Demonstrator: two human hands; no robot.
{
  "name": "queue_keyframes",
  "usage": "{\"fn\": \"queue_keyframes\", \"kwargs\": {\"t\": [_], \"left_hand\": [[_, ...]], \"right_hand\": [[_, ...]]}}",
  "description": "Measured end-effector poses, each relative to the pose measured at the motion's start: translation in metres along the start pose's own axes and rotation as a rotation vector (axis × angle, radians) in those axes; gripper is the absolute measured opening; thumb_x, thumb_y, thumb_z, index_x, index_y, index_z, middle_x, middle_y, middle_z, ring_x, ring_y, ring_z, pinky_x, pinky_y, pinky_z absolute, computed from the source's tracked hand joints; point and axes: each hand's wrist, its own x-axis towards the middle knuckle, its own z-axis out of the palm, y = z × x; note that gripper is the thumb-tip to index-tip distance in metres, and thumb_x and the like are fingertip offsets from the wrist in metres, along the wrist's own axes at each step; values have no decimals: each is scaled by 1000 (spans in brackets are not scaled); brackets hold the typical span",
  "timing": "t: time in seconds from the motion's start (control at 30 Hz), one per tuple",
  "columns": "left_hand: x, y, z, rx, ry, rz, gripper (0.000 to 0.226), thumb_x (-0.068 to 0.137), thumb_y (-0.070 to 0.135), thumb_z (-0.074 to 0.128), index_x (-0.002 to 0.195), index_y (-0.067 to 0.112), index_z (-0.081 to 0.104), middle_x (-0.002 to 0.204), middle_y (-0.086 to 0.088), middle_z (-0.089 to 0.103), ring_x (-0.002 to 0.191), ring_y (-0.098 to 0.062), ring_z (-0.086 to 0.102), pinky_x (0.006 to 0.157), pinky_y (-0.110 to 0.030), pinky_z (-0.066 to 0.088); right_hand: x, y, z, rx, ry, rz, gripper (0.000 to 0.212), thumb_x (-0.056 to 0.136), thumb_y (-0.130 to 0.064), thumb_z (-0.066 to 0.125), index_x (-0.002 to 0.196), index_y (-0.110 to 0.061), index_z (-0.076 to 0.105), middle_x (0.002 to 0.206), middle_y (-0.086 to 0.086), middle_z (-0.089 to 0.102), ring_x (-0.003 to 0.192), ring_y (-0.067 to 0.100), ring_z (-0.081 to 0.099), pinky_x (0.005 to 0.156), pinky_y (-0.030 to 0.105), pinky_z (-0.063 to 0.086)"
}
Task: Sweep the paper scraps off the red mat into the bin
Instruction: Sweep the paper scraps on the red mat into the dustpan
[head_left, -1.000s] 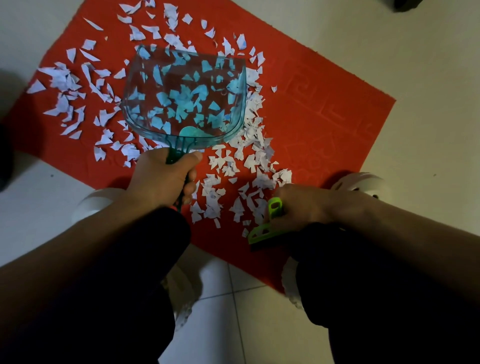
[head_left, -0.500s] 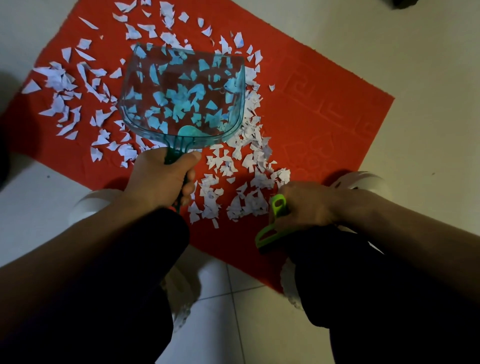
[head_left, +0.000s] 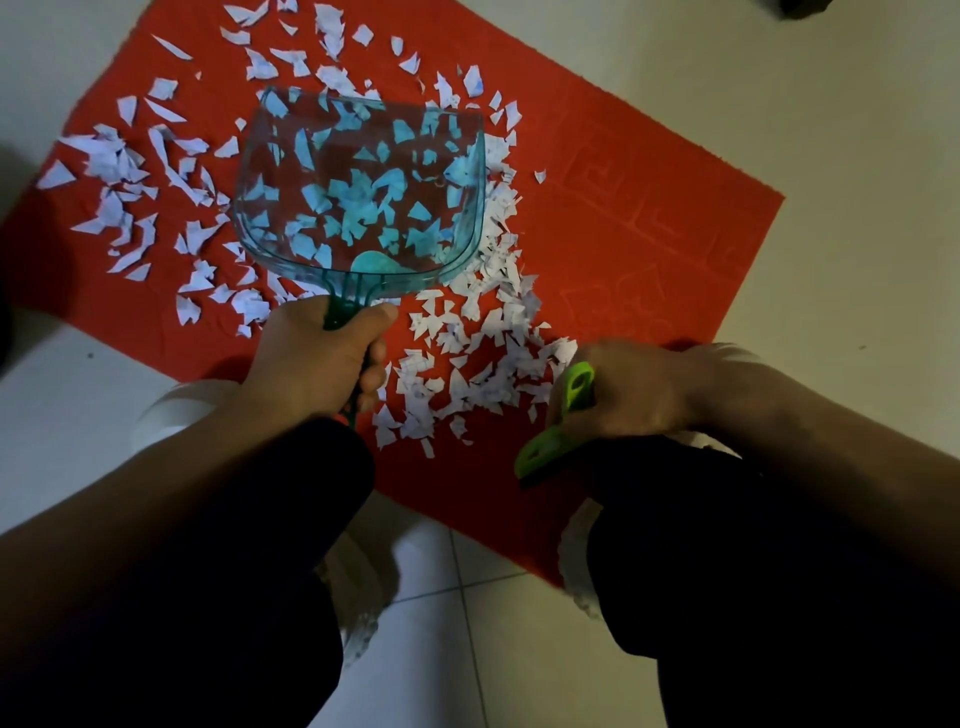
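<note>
The floor (head_left: 857, 156) is pale tile, and the red mat (head_left: 649, 249) lies on it at an angle, its near edge between the person's dark-clad knees. White scraps (head_left: 467, 364) cover the mat's left and middle parts: a loose scatter at the far left, and a dense band that runs from the dustpan's right side down toward the near edge. The mat's right part is bare, showing an embossed pattern.

The dustpan (head_left: 363, 187) is clear teal plastic and sits over the mat's middle, its open mouth pointing away from the person; scraps show through it, though whether they lie inside or beneath it I cannot tell. The left hand (head_left: 317, 358) has its grip closed tight around the dustpan's green handle, thumb on top. The right hand (head_left: 634, 389) has its grip closed on a small lime-green brush (head_left: 556, 431), which slants down toward the mat's near edge, just beside the lower end of the scrap band.

No bin is in view.
</note>
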Motion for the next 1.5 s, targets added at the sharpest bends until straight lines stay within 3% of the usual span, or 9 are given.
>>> {"fn": "queue_keyframes", "kwargs": {"t": [0.13,0.2,0.33,0.57,0.83,0.93,1.1,1.37,1.5], "left_hand": [[0,0,1,1,1,-2,36,91,30,64,64,8,56,45,-2,50,34,-12,43,36,-22,40],[0,-1,0,8,2,-3,36,91,31,64,64,9,56,44,-2,51,34,-12,43,36,-22,40],[0,0,0,1,-2,4,37,92,30,64,64,7,55,41,0,49,32,-12,43,36,-21,40],[1,2,-2,22,-16,17,37,93,30,63,65,7,55,41,0,50,32,-11,43,36,-20,40],[4,0,-2,21,-30,13,37,92,31,63,66,7,55,41,0,50,34,-13,44,37,-23,40],[4,0,-3,6,-24,14,38,92,31,64,64,7,55,41,0,49,34,-14,43,38,-23,40],[4,0,-3,36,-30,36,39,93,31,62,63,7,54,40,0,49,32,-12,44,36,-22,40],[4,0,-3,34,-33,31,38,93,31,62,64,7,54,40,1,49,33,-12,44,37,-22,40],[4,0,-4,24,-31,30,38,93,31,62,63,8,54,42,0,49,35,-14,44,38,-23,40]], "right_hand": [[8,6,8,-149,-38,26,20,87,-40,64,93,-22,71,84,-4,70,74,12,65,67,34,56],[8,4,2,-167,89,-25,27,85,-45,60,96,-23,72,91,-2,72,80,16,67,71,38,56],[-2,-2,-13,-38,297,-148,33,77,-40,56,101,-26,74,95,-8,73,80,9,65,68,27,50],[2,8,-1,-119,8,11,20,87,-34,65,96,-17,70,93,2,71,83,18,68,76,43,57],[-1,-1,-17,-117,303,-171,27,82,-25,62,107,-27,73,100,-9,71,83,12,64,72,37,53],[-6,0,-20,-38,271,-138,27,77,-32,60,100,-32,74,96,-15,71,82,6,64,73,35,54],[-7,3,-15,-144,31,-2,18,87,-30,66,103,-33,71,105,-12,70,94,9,65,84,37,54],[1,2,-31,-173,333,-174,29,79,-25,62,106,-27,73,104,-8,71,90,16,65,75,39,53],[-6,0,-36,-56,314,-167,27,77,-30,60,100,-29,75,93,-17,69,80,6,64,73,35,53]]}}
